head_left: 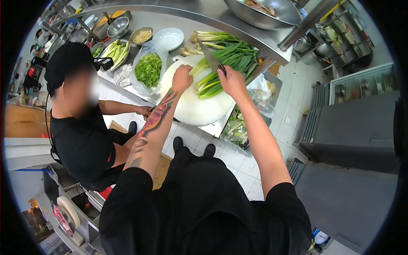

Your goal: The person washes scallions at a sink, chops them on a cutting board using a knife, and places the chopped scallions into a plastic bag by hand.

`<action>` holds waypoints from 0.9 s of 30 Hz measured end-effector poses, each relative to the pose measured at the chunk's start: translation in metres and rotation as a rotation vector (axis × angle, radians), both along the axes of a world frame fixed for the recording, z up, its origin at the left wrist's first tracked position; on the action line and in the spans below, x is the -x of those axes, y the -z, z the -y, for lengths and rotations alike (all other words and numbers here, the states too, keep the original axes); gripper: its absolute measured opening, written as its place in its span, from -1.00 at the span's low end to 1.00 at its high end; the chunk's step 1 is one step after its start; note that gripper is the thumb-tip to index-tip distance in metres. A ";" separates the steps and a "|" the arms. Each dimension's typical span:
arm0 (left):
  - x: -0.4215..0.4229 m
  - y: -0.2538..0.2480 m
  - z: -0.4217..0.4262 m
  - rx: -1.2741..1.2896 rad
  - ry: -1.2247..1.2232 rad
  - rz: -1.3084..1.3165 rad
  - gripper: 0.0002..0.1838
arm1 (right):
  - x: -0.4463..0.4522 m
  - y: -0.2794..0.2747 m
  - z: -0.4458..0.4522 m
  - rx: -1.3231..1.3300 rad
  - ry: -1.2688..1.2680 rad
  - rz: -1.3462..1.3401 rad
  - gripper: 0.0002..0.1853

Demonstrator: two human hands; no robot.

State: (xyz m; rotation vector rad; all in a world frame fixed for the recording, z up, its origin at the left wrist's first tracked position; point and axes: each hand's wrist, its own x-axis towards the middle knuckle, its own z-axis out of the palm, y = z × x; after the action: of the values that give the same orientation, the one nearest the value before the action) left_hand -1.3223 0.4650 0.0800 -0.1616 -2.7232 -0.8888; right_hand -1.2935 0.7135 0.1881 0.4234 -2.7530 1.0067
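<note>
My right hand [233, 80] is closed around the handle of a kitchen knife [208, 56], its broad blade pointing up and away over the greens. My left hand [182, 78] is closed at the pale end of some green onions [208, 78], its fingertips partly hidden. These stalks lie on a round white cutting board [204, 111], their dark leaves spreading to the right. Behind them, more green onions [214, 37] with roots lie on the metal counter. A clear bag of chopped greens [148, 70] sits left of the board.
A co-worker [80, 123] in black stands close at my left. A white bowl [168, 39], a bowl of cut stalks [114, 55] and a cloth [123, 75] share the counter. A metal shelf [182, 12] runs above it. Bagged trimmings [236, 129] are below right.
</note>
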 end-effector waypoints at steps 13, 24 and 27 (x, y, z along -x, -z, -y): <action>-0.051 0.000 0.028 -0.099 -0.051 0.005 -0.62 | 0.018 -0.009 0.071 -0.151 -0.076 0.110 -0.65; -0.060 0.002 0.033 -0.160 -0.086 0.047 -0.63 | 0.023 0.023 0.095 -0.374 -0.055 0.338 -0.63; -0.070 0.008 0.039 -0.214 -0.122 0.056 -0.62 | 0.027 0.036 0.075 -0.273 -0.057 0.283 -0.63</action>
State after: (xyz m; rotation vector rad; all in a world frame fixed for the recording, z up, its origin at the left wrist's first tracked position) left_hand -1.2522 0.4264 0.0725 0.0722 -2.6313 -1.1550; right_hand -1.3210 0.6387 0.1516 0.4300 -3.1670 0.7527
